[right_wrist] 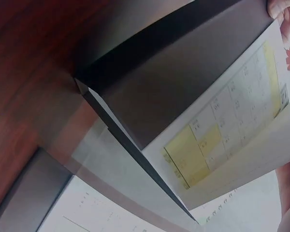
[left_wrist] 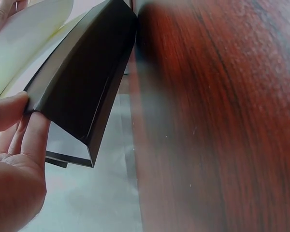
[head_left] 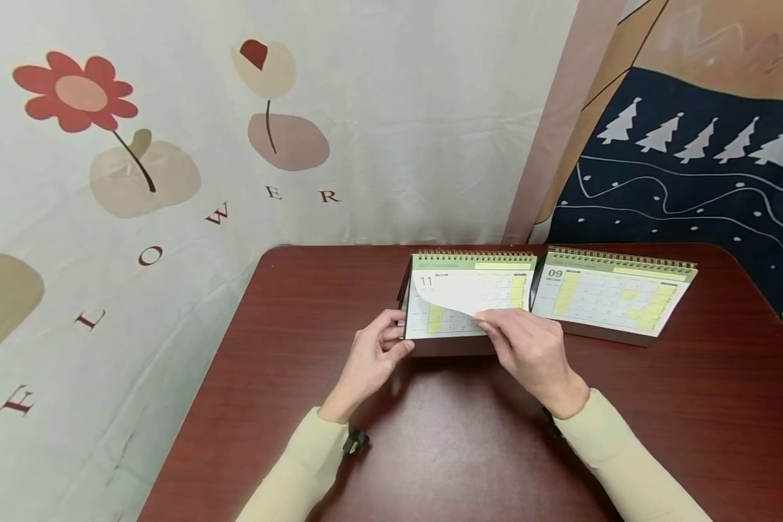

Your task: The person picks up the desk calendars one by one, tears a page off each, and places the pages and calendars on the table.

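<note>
A spiral-bound desk calendar point(head_left: 453, 348) on a dark folded stand is upright on the table. Its left edge is gripped by my left hand point(head_left: 370, 359), thumb in front and fingers behind the board, as the left wrist view point(left_wrist: 19, 145) also shows. My right hand point(head_left: 531, 351) pinches the lower edge of the page marked 11 point(head_left: 457, 293), which bends up off the sheet beneath. In the right wrist view, that under-sheet point(right_wrist: 222, 125) shows a grid with yellow blocks, and the lifted page point(right_wrist: 251, 164) curves over it.
A second desk calendar point(head_left: 616, 290), its page marked 09, stands just right of the first. Both are near the back of the reddish-brown wooden table point(head_left: 287, 348). A curtain printed with flowers point(head_left: 404, 145) hangs behind, with a dark tree-patterned cloth point(head_left: 678, 188) at right.
</note>
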A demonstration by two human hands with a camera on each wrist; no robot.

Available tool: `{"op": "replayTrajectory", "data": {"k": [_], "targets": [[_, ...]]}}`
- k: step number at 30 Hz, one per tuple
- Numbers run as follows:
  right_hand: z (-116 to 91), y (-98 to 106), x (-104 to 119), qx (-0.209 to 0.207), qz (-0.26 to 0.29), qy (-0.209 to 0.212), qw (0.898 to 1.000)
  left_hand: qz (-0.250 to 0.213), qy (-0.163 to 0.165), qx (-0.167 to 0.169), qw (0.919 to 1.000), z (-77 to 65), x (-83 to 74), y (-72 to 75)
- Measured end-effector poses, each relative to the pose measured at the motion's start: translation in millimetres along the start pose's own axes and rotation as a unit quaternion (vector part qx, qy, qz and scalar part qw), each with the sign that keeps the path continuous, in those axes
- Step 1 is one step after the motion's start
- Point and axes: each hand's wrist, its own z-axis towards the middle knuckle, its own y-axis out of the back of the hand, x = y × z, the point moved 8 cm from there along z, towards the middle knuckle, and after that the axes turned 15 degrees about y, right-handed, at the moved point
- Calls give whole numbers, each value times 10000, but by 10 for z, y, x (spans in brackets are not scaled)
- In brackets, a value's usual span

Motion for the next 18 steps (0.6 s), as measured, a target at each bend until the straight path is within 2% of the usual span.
{"op": "replayTrajectory", "data": {"k": [10, 18], "targets": [[68, 104, -94, -332, -26, -350, 9988, -94, -28, -226, 9997, 21, -8, 21], [142, 181, -129, -720, -145, -419, 9964, 167, 50, -367, 9992, 28, -1, 26]]}}
